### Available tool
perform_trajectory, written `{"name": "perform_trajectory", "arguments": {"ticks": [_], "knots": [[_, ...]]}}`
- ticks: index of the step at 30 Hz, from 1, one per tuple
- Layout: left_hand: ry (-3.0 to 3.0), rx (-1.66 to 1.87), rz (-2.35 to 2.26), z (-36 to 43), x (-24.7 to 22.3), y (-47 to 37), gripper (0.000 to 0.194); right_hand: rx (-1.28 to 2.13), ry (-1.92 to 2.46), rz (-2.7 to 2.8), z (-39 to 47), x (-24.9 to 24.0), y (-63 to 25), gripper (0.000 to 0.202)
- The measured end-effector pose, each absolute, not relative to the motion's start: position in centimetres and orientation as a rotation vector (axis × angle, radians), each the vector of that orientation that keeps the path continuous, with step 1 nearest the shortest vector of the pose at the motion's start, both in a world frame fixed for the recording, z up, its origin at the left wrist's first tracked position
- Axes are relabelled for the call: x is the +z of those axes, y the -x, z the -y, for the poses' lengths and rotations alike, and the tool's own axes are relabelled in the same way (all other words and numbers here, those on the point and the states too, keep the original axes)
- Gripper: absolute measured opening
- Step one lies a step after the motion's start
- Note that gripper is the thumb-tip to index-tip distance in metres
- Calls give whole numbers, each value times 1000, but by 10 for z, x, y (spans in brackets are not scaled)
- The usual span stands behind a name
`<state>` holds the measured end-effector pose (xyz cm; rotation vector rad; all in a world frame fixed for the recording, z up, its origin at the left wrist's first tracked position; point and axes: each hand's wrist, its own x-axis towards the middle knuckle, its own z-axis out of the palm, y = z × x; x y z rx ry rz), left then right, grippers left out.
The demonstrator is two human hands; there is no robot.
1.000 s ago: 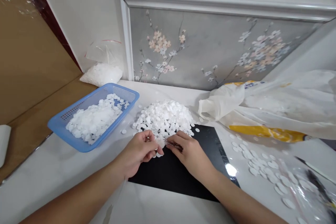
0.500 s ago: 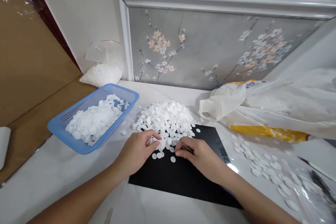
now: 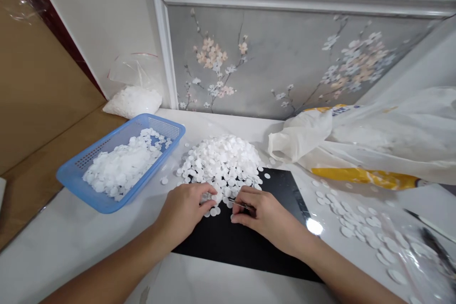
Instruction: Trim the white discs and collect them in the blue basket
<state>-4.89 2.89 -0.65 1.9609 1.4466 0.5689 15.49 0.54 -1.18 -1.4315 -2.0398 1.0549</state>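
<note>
A heap of small round white discs (image 3: 224, 156) lies partly on a black board (image 3: 242, 242). At the front edge of the heap, my left hand (image 3: 187, 209) has its thumb and forefinger curled around a white disc (image 3: 218, 197). My right hand (image 3: 265, 213) is closed on a thin, dark, pointed tool that looks like tweezers (image 3: 244, 205). The tool's tip points left, towards the discs by my left fingertips. A few loose discs lie on the board just below the fingers.
At the left stands a blue plastic basket (image 3: 107, 204) with many discs inside. Behind it sits a clear zip bag (image 3: 133, 99) of white pieces. A large white plastic bag (image 3: 356, 147), scattered discs (image 3: 352, 218) and a clear bag (image 3: 416, 261) lie at the right. A framed flower picture (image 3: 285, 57) backs the table.
My right hand has moved slightly left, bringing the tool's tip close to my left fingertips. A loose disc on the board is now covered by my right hand. The view has shifted a little.
</note>
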Motion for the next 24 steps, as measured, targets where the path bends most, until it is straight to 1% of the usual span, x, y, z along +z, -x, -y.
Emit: {"name": "perform_trajectory", "arguments": {"ticks": [3, 8, 12, 14, 16, 17, 21, 24], "knots": [[-1938, 574, -1438, -28, -3, 48, 6, 1082, 1391, 2065, -6, -10, -157, 9], [-1730, 580, -1349, -22, 6, 44, 17, 1148, 1347, 2114, -6, -7, -160, 11], [-1272, 485, -1114, -16, 11, 40, 21, 1178, 1328, 2118, -7, -6, -163, 11], [-1088, 472, -1024, -15, 13, 40, 20, 1248, 1340, 2050, -8, -9, -165, 9], [-1025, 498, -985, -15, 13, 40, 19, 1377, 1364, 1870, -10, -13, -166, 4], [-1025, 511, -982, -15, 14, 40, 18, 1446, 1364, 1765, -11, -15, -167, 4], [-1057, 495, -1008, -16, 13, 40, 14, 1671, 1281, 1484, -13, -20, -165, 23], [-1076, 454, -1014, -15, 11, 39, 16, 1790, 1227, 1356, -12, -19, -162, 30]]}}
